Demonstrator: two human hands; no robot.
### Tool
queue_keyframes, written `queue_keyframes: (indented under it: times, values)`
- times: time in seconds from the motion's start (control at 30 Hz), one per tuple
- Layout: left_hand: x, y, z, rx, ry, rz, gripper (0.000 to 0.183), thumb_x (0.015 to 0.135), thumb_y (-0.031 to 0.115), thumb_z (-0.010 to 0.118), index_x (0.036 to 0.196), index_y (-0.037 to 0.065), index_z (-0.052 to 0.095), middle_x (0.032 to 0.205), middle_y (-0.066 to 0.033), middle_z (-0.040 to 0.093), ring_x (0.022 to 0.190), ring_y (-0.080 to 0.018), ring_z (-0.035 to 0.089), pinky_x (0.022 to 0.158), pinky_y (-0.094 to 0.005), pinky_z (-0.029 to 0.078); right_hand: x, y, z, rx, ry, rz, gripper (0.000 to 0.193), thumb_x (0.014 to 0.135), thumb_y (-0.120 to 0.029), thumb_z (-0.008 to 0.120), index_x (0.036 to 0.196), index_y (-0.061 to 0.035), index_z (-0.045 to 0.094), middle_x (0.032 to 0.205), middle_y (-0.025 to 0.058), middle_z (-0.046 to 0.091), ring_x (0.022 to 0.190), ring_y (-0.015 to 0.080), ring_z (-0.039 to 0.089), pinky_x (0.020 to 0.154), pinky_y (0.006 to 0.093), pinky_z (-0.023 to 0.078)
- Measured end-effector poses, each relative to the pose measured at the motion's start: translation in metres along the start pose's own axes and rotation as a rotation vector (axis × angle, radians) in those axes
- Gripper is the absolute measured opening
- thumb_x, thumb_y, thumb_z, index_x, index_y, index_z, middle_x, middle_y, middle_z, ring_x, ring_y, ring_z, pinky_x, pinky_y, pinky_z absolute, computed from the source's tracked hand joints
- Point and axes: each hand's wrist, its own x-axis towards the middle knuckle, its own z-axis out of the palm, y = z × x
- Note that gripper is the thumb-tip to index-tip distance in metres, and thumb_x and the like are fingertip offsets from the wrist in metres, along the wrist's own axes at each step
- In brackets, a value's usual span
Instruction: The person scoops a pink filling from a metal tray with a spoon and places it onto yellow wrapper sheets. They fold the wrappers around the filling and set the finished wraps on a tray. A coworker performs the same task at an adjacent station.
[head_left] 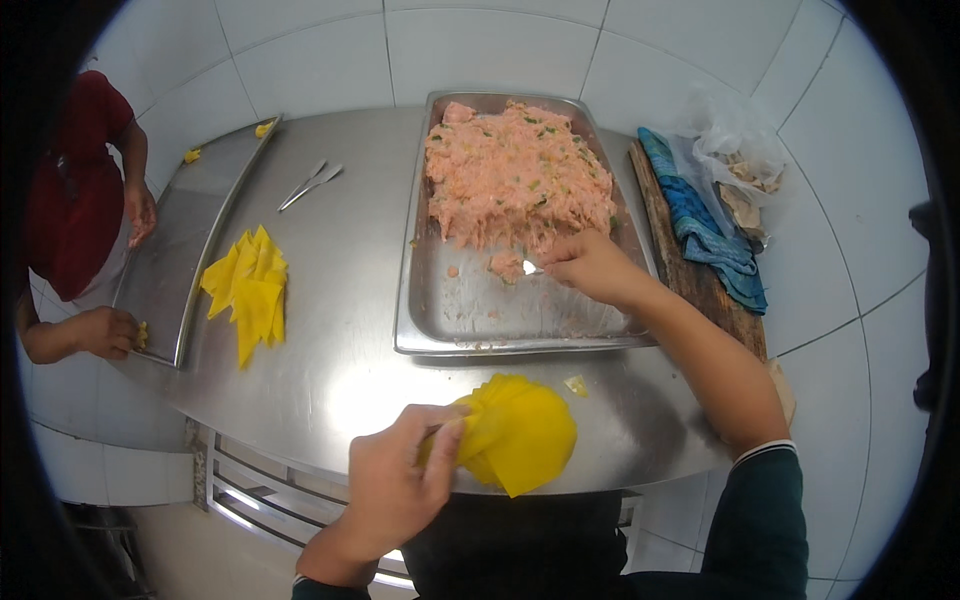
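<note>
Between the thumb and fingers of my left hand [405, 475] is a fanned stack of thin yellow dough wrappers [530, 430], above the table's near edge. My right hand [590, 268] reaches into a deep steel pan [520, 322] and grips a small metal utensil [531, 268]; its handle is hidden in my fingers. The utensil's bright tip touches a small lump of filling [506, 266]. Pink ground meat filling [520, 165] with green flecks covers the pan's far part. A second pile of yellow wrappers [247, 290] lies on the table to the left.
At left, a person in red has one hand [108, 332] by a small yellow piece on a metal tray [165, 280]. Two metal utensils [312, 186] lie on the steel table [340, 240]. A wooden board [690, 260], blue cloth [705, 235] and plastic bag [725, 150] are at right.
</note>
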Motion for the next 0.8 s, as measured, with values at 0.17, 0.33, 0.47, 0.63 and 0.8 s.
queue_keyframes:
  times: [0.17,0.33,0.47,0.63,0.8]
  values:
    - [0.023,0.018,0.015,-0.088,0.005,-0.033,0.013,0.101,0.014,0.060,0.103,0.001,0.061,0.083,-0.0151,0.072,0.067,-0.0252,0.072,0.061,-0.0318,0.056,-0.045,-0.022,-0.029,0.565,-0.108,0.235,0.027,0.090,-0.009,0.067,0.114,0.0015,0.072,0.068,-0.0026,0.052,0.054,0.0051,0.038,0.046,0.0231,0.026]
    - [0.044,0.009,0.019,-0.578,0.171,-0.158,0.031,0.108,0.030,0.047,0.105,0.002,0.060,0.093,-0.0067,0.063,0.083,-0.0109,0.059,0.077,-0.0250,0.047,-0.087,-0.028,-0.040,0.683,0.009,0.211,0.028,0.092,-0.009,0.067,0.118,0.0017,0.070,0.070,-0.0032,0.052,0.053,0.0038,0.035,0.047,0.0216,0.024]
    - [0.045,-0.007,0.010,-1.362,-0.018,-0.343,0.044,0.109,0.037,0.044,0.134,0.001,0.051,0.123,-0.0132,0.064,0.116,-0.0207,0.064,0.102,-0.0347,0.050,-0.115,-0.027,-0.043,0.763,0.027,0.135,0.028,0.093,-0.010,0.069,0.118,0.0026,0.070,0.070,-0.0028,0.053,0.054,0.0041,0.037,0.048,0.0220,0.027]
    - [0.021,-0.008,0.044,-1.324,-0.192,-0.339,0.063,0.097,0.018,0.070,0.146,-0.003,0.037,0.137,-0.0166,0.054,0.130,-0.0283,0.055,0.110,-0.0417,0.046,-0.159,-0.028,-0.020,0.683,0.034,0.022,0.029,0.096,-0.011,0.069,0.120,0.0035,0.071,0.081,-0.0011,0.066,0.066,0.0039,0.053,0.058,0.0209,0.042]
    - [0.010,-0.003,0.065,-1.452,-0.151,-0.467,0.052,0.106,0.033,0.049,0.146,0.000,0.039,0.140,-0.0162,0.053,0.131,-0.0303,0.053,0.115,-0.0477,0.039,-0.191,-0.030,0.017,0.531,0.144,-0.239,0.027,0.096,-0.005,0.066,0.122,-0.0010,0.071,0.088,0.0088,0.071,0.073,0.0120,0.062,0.066,0.0259,0.049]
